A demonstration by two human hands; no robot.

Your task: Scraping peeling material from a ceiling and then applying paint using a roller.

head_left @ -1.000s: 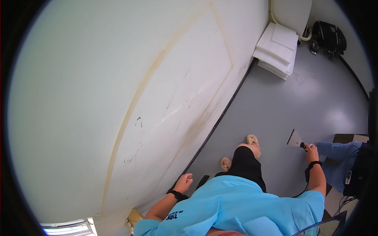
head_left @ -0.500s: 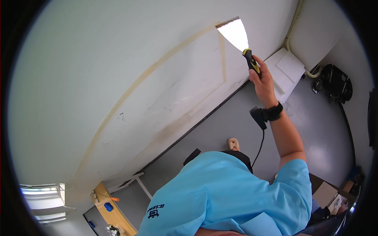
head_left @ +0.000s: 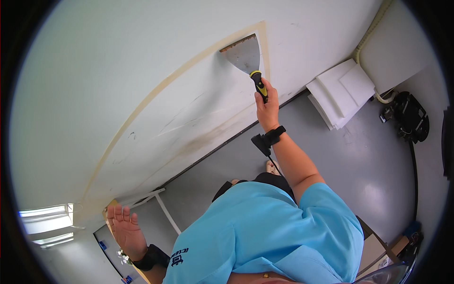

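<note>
My right hand (head_left: pixel 267 109) grips the black-and-yellow handle of a putty knife (head_left: pixel 243 54), raised against the white wall (head_left: pixel 94 66). Its wide metal blade, brown along the edge, is at the wall just inside the top corner of a band of beige tape (head_left: pixel 151 92); whether it touches cannot be told. The wall below has scuffs and brown smudges. My left hand (head_left: pixel 127 229) is raised at the lower left, palm showing, fingers stretched and holding nothing.
Stacked white boards (head_left: pixel 343 92) lie at the right beside a pale hose. A black object (head_left: pixel 409 116) stands by the right wall on the grey floor (head_left: pixel 359 165). A white-legged wooden table (head_left: pixel 168 213) is behind my left hand; cartons (head_left: pixel 371 251) sit lower right.
My right hand has risen with the putty knife from low at the right to the wall, lately moving left and down in view. My left hand has reappeared, now open.
</note>
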